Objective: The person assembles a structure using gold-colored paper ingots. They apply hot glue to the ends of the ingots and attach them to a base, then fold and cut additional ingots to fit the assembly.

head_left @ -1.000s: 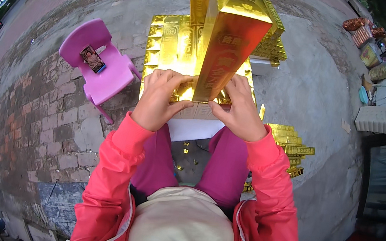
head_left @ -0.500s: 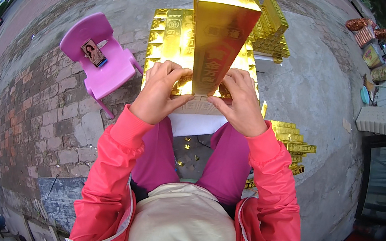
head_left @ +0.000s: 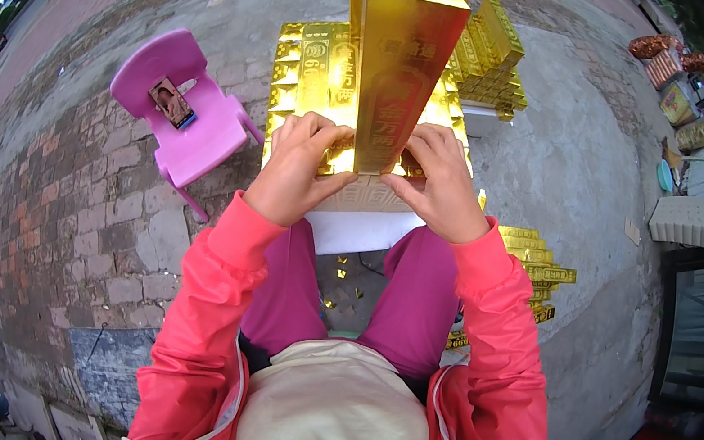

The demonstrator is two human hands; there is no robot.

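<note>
A tall, shiny gold foil box (head_left: 399,72) stands upright between my hands, with printing down its side. My left hand (head_left: 294,166) grips the left of its lower end, thumb stretched to the near bottom edge. On the right of that end, my right hand (head_left: 444,184) pinches with thumb and curled fingers. Beneath lie flat gold foil card pieces (head_left: 313,55) with toothed left edges, covering a small table (head_left: 363,234) whose white near side shows. Part of a pale, patterned surface (head_left: 367,195) is visible just below my thumbs. The fingertips behind the box are hidden.
Stacked gold boxes (head_left: 497,55) stand beyond the table at right; another gold pile (head_left: 536,264) sits by my right knee. At left is a pink plastic chair (head_left: 203,148) holding a phone (head_left: 171,102). Bags (head_left: 679,102) and a pale ribbed container (head_left: 687,220) lie far right.
The top of the gold box has leaned slightly left and its reflections have shifted. Both hands keep their hold at its lower end, almost in the same place.
</note>
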